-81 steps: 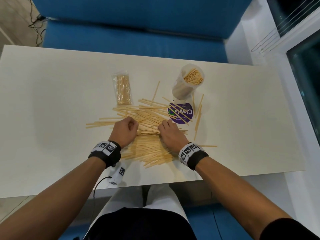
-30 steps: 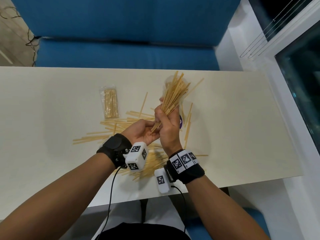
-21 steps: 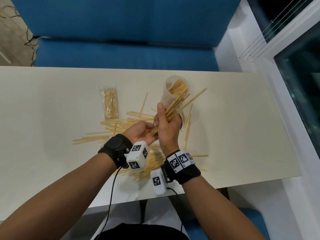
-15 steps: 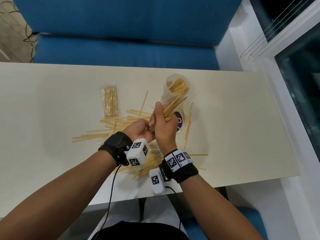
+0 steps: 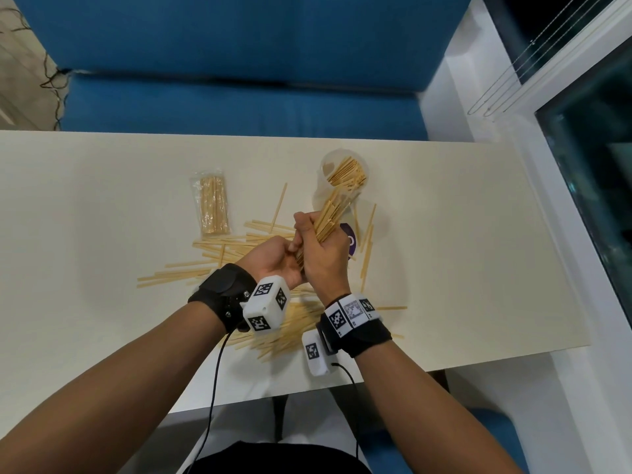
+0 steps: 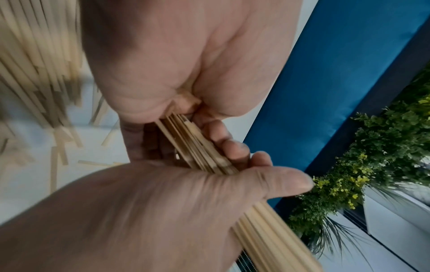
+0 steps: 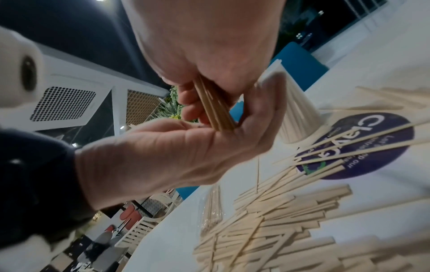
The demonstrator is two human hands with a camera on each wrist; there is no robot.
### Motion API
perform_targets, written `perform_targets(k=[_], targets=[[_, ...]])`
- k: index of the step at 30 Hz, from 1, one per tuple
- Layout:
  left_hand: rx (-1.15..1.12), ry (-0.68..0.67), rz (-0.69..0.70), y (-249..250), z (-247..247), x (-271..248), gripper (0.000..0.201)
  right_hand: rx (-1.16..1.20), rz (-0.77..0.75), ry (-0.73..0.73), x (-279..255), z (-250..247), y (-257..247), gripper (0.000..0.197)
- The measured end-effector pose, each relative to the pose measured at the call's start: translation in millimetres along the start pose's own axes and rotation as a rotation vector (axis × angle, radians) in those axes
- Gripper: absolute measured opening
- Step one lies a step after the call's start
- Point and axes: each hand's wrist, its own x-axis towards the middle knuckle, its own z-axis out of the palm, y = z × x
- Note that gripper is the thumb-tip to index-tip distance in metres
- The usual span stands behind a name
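Observation:
My right hand (image 5: 323,251) grips a bundle of thin wooden sticks (image 5: 333,208) above the table, tilted so its upper tips point at a translucent cup (image 5: 319,196) that holds several sticks. My left hand (image 5: 273,258) lies palm up beside it, and the bundle's lower ends (image 7: 223,127) rest on that palm with the fingers nearly straight. In the left wrist view the bundle (image 6: 200,149) runs between both hands, behind my left thumb (image 6: 279,181). Whether the tips are inside the cup is unclear.
Loose sticks (image 5: 219,249) lie scattered on the cream table (image 5: 102,234), with a thicker pile (image 5: 290,331) near its front edge. A sealed packet of sticks (image 5: 210,205) lies to the left, a purple round coaster (image 5: 352,241) under my right hand. A blue sofa (image 5: 239,97) stands behind.
The hands gathered sticks off the table and raised the bundle upright. Over the last second it has come down and tilted toward the cup, left palm staying under its ends.

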Motion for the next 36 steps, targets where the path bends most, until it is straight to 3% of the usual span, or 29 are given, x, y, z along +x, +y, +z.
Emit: perform_targets(k=[3, 5, 9, 15, 18, 22, 25, 31, 34, 36], targets=[[-0.049, -0.019, 0.011, 2.5, 0.2, 1.6, 0.021, -0.014, 0.019, 0.018, 1.7, -0.7, 7.4, 0.012], [-0.045, -0.015, -0.010, 1.6, -1.6, 7.3, 0.050, -0.024, 0.038, 0.047, 2.3, 0.0, 11.3, 0.013], [-0.031, -0.084, -0.019, -6.5, 2.1, 5.0, 0.039, -0.040, 0.061, 0.054, 1.0, -0.5, 13.5, 0.027], [0.023, -0.042, -0.004, -9.4, 1.4, 3.9, 0.046, -0.036, 0.147, 0.081, -4.0, -5.7, 15.6, 0.044], [-0.012, -0.067, 0.012, -10.1, 5.5, 1.6, 0.038, -0.039, 0.121, 0.072, -2.4, -6.4, 15.0, 0.037], [-0.032, 0.015, 0.029, -8.2, 5.2, 7.1, 0.024, 0.091, 0.059, 0.058, -0.6, -6.6, 8.3, 0.014], [0.000, 0.015, 0.036, -5.3, 1.2, 10.4, 0.023, 0.107, 0.055, 0.067, -1.6, -7.9, 7.3, 0.010], [-0.026, 0.010, 0.075, -7.4, 6.9, 1.3, 0.033, 0.006, 0.104, 0.089, -3.1, -3.9, 7.8, 0.038], [0.063, 0.002, 0.049, -8.6, 14.5, -7.5, 0.033, -0.097, -0.020, 0.106, -4.2, -3.6, 7.4, 0.042], [0.097, -0.015, 0.042, -7.1, 17.6, -10.4, 0.031, -0.315, -0.117, 0.161, -4.0, -3.5, 14.0, 0.047]])
